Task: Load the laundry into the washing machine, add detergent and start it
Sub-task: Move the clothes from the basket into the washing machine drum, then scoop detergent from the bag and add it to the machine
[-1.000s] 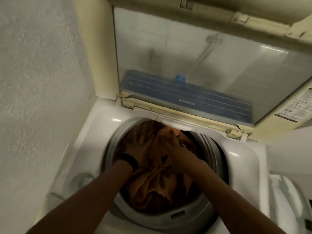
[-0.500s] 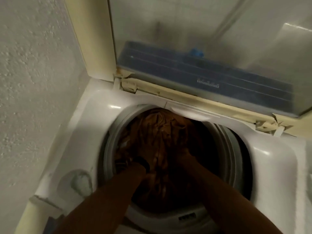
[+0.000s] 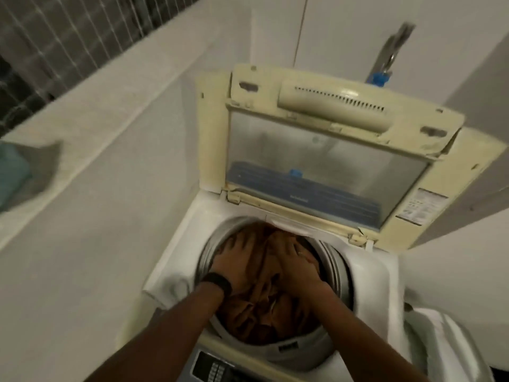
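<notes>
A white top-loading washing machine (image 3: pixel 176 238) stands with its yellowed lid (image 3: pixel 325 150) raised upright. Brown laundry (image 3: pixel 256 312) fills the round drum. My left hand (image 3: pixel 237 260), with a black band at the wrist, lies flat on the laundry at the drum's left side, fingers spread. My right hand (image 3: pixel 296 260) presses flat on the cloth at the drum's far right. The control panel (image 3: pixel 212 368) with its buttons shows at the machine's near edge.
A pale wall (image 3: pixel 96 188) runs close along the machine's left side, with a ledge and a teal object (image 3: pixel 12 177) on it. A tap with a blue fitting (image 3: pixel 378 78) sits behind the lid. White fabric or plastic (image 3: pixel 451 343) lies at the right.
The view has pulled back and up, so the whole lid now shows. Both hands have come up from deeper in the drum and lie flat on top of the laundry.
</notes>
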A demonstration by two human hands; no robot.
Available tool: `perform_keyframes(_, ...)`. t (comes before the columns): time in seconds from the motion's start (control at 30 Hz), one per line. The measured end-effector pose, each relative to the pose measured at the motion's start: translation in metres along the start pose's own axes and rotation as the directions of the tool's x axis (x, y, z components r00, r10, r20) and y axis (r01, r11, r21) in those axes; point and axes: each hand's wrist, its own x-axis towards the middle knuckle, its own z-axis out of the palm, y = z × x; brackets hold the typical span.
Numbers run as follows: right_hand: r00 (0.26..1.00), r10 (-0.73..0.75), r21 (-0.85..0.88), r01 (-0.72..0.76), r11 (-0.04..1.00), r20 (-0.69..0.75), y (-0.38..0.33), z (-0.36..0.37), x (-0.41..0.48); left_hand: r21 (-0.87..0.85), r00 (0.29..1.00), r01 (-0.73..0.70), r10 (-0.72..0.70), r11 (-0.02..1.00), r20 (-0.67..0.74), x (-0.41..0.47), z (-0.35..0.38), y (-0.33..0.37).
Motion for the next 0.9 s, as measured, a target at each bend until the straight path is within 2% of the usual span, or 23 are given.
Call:
perform_keyframes(0.07,0.999,-0.040,0.026,0.040,0.999,-0.001,-0.006,-0.014,-0.018,-0.079,0.999,0.053,-0.054,0.995,-0.006,-0.027,-0.027,0.017)
perform_keyframes(0.2,0.989,-0.095,0.110,0.108,0.988,-0.116,-0.037,-0.042,-0.044,-0.144,0.974,0.128,-0.152,0.981,-0.167,-0.067,-0.070,0.029)
perform_keyframes(0.3,0.955,-0.198,0.098,0.224,0.970,-0.219,-0.066,-0.063,-0.055,-0.050,0.951,0.161,-0.169,0.986,-0.259,-0.095,-0.101,0.033)
perform_keyframes(0.4,0.902,-0.305,0.097,0.348,0.933,-0.305,-0.097,-0.082,-0.060,-0.029,0.884,0.233,-0.224,0.972,-0.410,-0.122,-0.128,0.030)
perform_keyframes(0.47,0.858,-0.369,0.084,0.423,0.902,-0.358,-0.122,-0.094,-0.064,-0.050,0.816,0.281,-0.266,0.958,-0.513,-0.141,-0.146,0.027)
perform_keyframes(0.57,0.762,-0.495,0.040,0.559,0.828,-0.417,-0.161,-0.108,-0.071,-0.038,0.720,0.348,-0.293,0.937,-0.629,-0.173,-0.174,0.021)
perform_keyframes(0.67,0.647,-0.599,-0.015,0.674,0.739,-0.472,-0.205,-0.124,-0.078,-0.028,0.600,0.371,-0.263,0.928,-0.756,-0.203,-0.204,0.010)
perform_keyframes(0.7,0.609,-0.623,-0.019,0.707,0.707,-0.492,-0.223,-0.130,-0.083,-0.013,0.540,0.372,-0.228,0.928,-0.810,-0.214,-0.213,0.004)
perform_keyframes(0.8,0.499,-0.650,-0.026,0.781,0.623,-0.573,-0.272,-0.144,-0.095,0.016,0.280,0.365,-0.094,0.931,-0.955,-0.241,-0.239,-0.016)
perform_keyframes(0.9,0.454,-0.666,-0.031,0.813,0.581,-0.591,-0.322,-0.155,-0.096,-0.142,0.093,0.341,-0.183,0.929,-0.979,-0.262,-0.268,-0.038)
